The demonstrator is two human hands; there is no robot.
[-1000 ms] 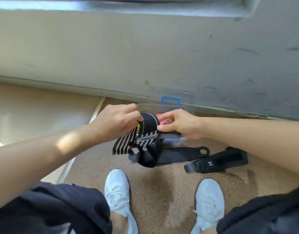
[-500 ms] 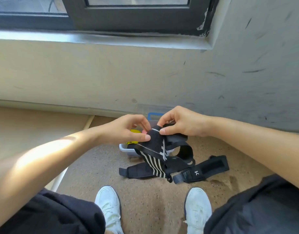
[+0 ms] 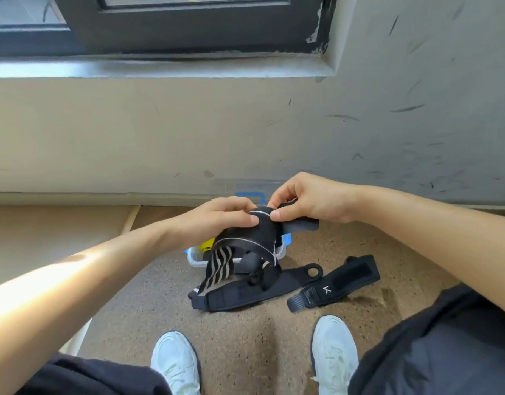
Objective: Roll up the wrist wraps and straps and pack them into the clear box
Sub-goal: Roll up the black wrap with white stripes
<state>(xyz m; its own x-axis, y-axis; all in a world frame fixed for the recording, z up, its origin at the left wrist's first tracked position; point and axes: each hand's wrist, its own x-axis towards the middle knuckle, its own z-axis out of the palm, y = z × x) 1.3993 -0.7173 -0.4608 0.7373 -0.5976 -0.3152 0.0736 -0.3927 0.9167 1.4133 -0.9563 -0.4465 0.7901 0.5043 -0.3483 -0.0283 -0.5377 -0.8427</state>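
Black fabric with pale stripes, the wrap (image 3: 257,238), hangs just above the box (image 3: 195,259), and I see both hands clamped on its top edge. The left hand (image 3: 217,220) pinches it between thumb and curled fingers over the box's left side. The right hand (image 3: 311,201) pinches it from the right, thumb tip on the white seam line, and a dark flap of the wrap sticks out under that palm. The two thumbs almost meet over the box. The wrap's striped tail droops in front of the box toward the floor (image 3: 245,346).

The box is clear with blue latches and sits on the floor close to the wall (image 3: 188,132). I can make out something yellow (image 3: 207,245) inside it, though I cannot tell what. Just in front of the box lies a black strap (image 3: 245,293) with a hole at its right end. A second strap (image 3: 338,282), with a white mark, lies in front and to the right of the box, apart from the first. Two white shoes (image 3: 175,363) stand nearer to me than the box.
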